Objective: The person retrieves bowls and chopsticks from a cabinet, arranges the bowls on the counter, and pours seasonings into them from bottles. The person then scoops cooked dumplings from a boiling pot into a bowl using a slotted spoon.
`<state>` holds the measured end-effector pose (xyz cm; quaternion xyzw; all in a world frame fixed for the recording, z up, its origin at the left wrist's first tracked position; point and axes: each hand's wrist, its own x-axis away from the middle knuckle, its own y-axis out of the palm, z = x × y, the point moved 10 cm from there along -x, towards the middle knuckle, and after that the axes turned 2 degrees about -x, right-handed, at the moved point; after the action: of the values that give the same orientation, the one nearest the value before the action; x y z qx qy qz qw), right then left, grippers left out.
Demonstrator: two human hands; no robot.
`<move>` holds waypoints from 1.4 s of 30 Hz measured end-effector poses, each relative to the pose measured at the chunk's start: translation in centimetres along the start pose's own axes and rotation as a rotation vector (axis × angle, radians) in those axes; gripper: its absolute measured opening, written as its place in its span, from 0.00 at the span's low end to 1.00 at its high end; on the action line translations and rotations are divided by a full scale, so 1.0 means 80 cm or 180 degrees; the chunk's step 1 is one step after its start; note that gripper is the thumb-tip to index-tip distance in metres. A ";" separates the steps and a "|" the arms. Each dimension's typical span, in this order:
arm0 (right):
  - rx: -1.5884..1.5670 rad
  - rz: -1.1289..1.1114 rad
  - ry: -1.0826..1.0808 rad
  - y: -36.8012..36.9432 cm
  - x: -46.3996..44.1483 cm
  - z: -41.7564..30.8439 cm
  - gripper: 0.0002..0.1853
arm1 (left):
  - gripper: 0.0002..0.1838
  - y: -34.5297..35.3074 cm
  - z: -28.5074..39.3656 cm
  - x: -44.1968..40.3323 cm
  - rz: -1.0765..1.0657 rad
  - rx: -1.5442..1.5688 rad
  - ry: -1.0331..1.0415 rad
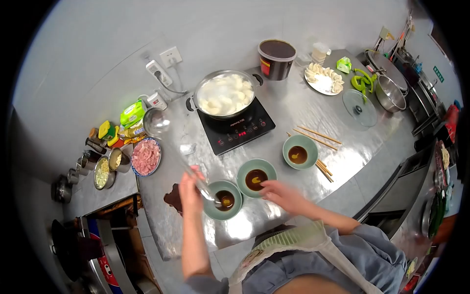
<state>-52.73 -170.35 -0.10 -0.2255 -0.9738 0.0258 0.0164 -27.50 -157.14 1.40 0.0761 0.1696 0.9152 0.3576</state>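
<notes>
My left hand point(191, 188) is closed around the handle of a metal ladle. The ladle's round head point(156, 122) points up and away, and the handle's lower end reaches into the nearest green bowl point(209, 211), which holds dark sauce. My right hand point(283, 197), somewhat blurred, is at the rim of the middle green bowl point(242, 172); its fingers reach out, with nothing visible in them. Whether they touch the rim I cannot tell. Dark sauce with a yellowish dab is in the middle bowl and in a third green bowl point(287, 159) farther right.
A steaming pot point(196, 100) of dumplings sits on an induction cooker point(240, 139). Chopsticks point(318, 134) lie by the third bowl. Behind are a dark tub point(277, 68), a dumpling plate point(323, 90) and a glass lid point(360, 108). Raw meat point(146, 156) is at left.
</notes>
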 end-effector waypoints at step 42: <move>0.4455 0.0698 -0.0370 -0.175 -0.419 -0.059 0.10 | 0.25 -0.203 -0.115 0.110 0.1934 -0.4519 0.0651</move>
<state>-28.61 -197.46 4.78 -0.2570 -0.6997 0.6587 0.1027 -26.12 -142.31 -12.94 -0.2127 -0.4532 0.8649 0.0368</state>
